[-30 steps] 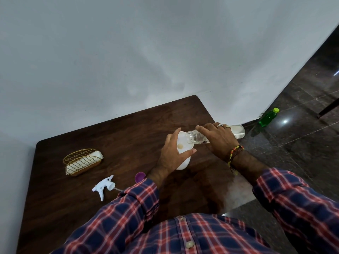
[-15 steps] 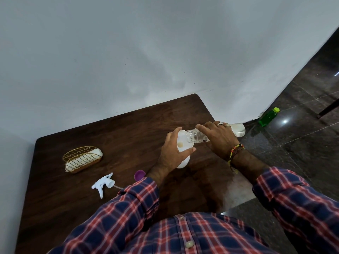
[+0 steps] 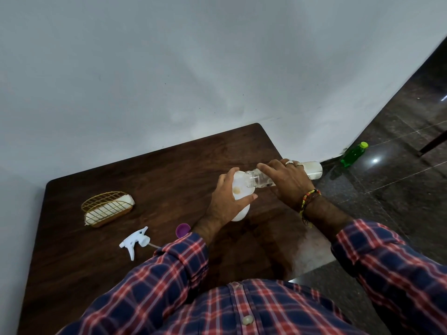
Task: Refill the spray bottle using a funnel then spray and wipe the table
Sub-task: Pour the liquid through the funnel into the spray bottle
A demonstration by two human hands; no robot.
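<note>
Your left hand (image 3: pixel 223 204) grips the funnel (image 3: pixel 238 187) on the spray bottle (image 3: pixel 240 212); your right hand (image 3: pixel 289 181), fingers wrapped round the tilted clear bottle (image 3: pixel 260 180), should pour slowly, mouth over the funnel.

The person wears a long-sleeved plaid shirt (image 3: pixel 242 308) in navy blue, red and white, buttoned down the front with pale round buttons (image 3: pixel 247 320). The cuffs end at the wrists. The right hand (image 3: pixel 287 180) has a silver ring (image 3: pixel 289 162) on one finger and a braided thread band (image 3: pixel 309 198) of red, yellow and black at the wrist, loose ends hanging.
</note>
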